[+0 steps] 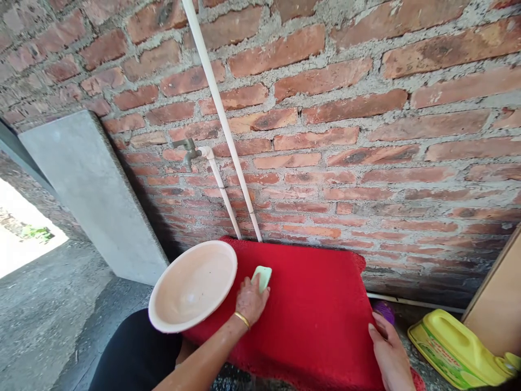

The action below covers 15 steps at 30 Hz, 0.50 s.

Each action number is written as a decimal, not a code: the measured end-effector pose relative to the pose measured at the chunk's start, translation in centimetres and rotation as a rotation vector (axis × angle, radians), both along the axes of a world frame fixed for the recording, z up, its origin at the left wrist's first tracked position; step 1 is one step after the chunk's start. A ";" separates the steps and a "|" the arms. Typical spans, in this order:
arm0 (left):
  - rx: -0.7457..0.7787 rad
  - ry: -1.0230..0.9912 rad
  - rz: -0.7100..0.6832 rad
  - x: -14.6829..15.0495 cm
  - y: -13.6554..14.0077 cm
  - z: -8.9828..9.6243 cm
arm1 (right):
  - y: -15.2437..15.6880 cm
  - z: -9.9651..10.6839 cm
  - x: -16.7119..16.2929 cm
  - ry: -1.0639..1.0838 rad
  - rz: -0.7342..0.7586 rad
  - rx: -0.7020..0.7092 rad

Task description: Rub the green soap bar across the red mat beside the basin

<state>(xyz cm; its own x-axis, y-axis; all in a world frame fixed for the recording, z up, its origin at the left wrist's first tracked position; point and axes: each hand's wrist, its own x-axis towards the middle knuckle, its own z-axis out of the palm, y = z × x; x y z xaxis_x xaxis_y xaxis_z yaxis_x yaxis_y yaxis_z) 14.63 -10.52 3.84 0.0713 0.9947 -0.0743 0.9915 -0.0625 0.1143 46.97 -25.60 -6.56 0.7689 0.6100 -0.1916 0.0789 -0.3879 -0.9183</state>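
Observation:
My left hand is closed around a pale green bar that looks like soap, laid on the red cloth. The palm side and part of the bar are hidden under my fingers. A gold-coloured bangle circles the left wrist. At the cloth's right edge my right hand grips the border, thumb on top and fingers over the side. The cloth is spread over a low flat support that I cannot make out. Left of my left hand, a tilted pale pink basin overlaps the cloth's left end.
Behind stands a brick wall with a tap and white pipes. A grey slab leans at left. On the right floor are a yellow jug and a purple item. A light-brown board leans behind the jug.

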 end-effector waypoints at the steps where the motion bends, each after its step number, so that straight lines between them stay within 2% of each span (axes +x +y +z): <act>1: -0.001 -0.015 -0.033 1.6 -1.0 -0.2 | 0.0 0.1 -0.1 0.000 -0.003 0.002; 3: -0.019 -0.076 -0.125 5.7 -3.4 -0.5 | 0.0 0.3 -0.1 -0.001 -0.007 0.001; 6: -0.220 -0.213 -0.338 12.1 -7.6 -0.1 | -0.2 0.3 0.1 0.006 -0.007 0.004; 9: -0.403 -0.368 -0.524 15.8 -10.6 1.0 | -0.4 0.2 0.6 -0.007 0.003 0.001; 12: -0.388 -0.437 -0.559 15.0 -10.5 1.7 | -0.3 -0.1 0.8 -0.009 -0.002 -0.010; 15: -0.295 -0.343 -0.408 9.8 -7.6 1.6 | -0.1 -0.5 0.7 -0.048 -0.024 0.017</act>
<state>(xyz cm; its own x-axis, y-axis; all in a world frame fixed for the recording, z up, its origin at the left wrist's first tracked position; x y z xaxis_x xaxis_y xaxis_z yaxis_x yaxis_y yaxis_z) 24.46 -18.10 5.43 0.5108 0.8231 -0.2482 0.7978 -0.3462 0.4936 47.63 -25.71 -7.02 0.7914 0.5940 -0.1442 0.1136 -0.3747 -0.9202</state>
